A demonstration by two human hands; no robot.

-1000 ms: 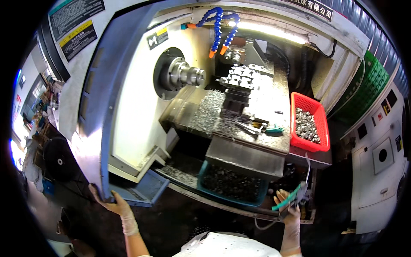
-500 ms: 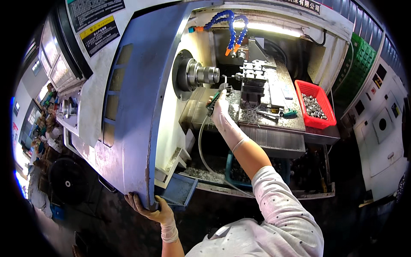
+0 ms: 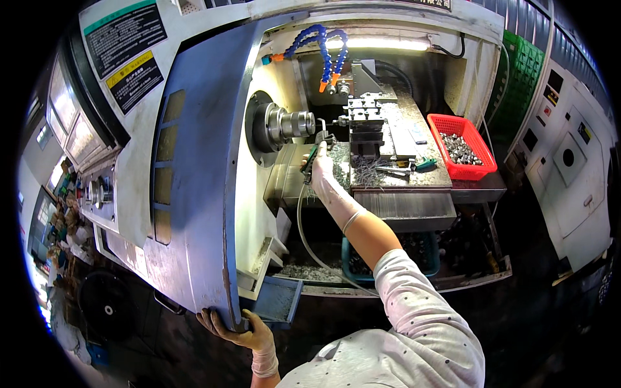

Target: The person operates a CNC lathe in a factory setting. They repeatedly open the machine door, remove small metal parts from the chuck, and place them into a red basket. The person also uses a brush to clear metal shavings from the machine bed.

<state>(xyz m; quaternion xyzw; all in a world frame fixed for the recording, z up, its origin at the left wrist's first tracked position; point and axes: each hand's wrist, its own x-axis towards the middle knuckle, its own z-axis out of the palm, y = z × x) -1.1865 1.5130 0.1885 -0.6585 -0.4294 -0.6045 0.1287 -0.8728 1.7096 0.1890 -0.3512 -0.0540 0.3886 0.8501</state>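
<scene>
My left hand point(image 3: 236, 328), in a pale glove, grips the lower corner of the machine's blue-grey sliding door point(image 3: 194, 187). My right hand point(image 3: 321, 169), gloved too, reaches into the lathe and holds a green-handled air gun point(image 3: 313, 154) with a thin hose hanging from it. The gun's nozzle points up toward the steel chuck point(image 3: 289, 123). The tool block point(image 3: 365, 119) stands just right of my hand, with metal chips point(image 3: 365, 171) on the bed below it.
A red basket point(image 3: 462, 149) of small metal parts sits on the machine's right ledge, with a green-handled tool point(image 3: 424, 165) beside it. Blue segmented coolant hoses point(image 3: 320, 42) hang above. A teal bin point(image 3: 427, 258) sits under the bed. The control panel point(image 3: 97, 194) is at left.
The door has slid further right under my left hand. My right hand, first low by the bin with the air gun, has reached up inside to the chuck.
</scene>
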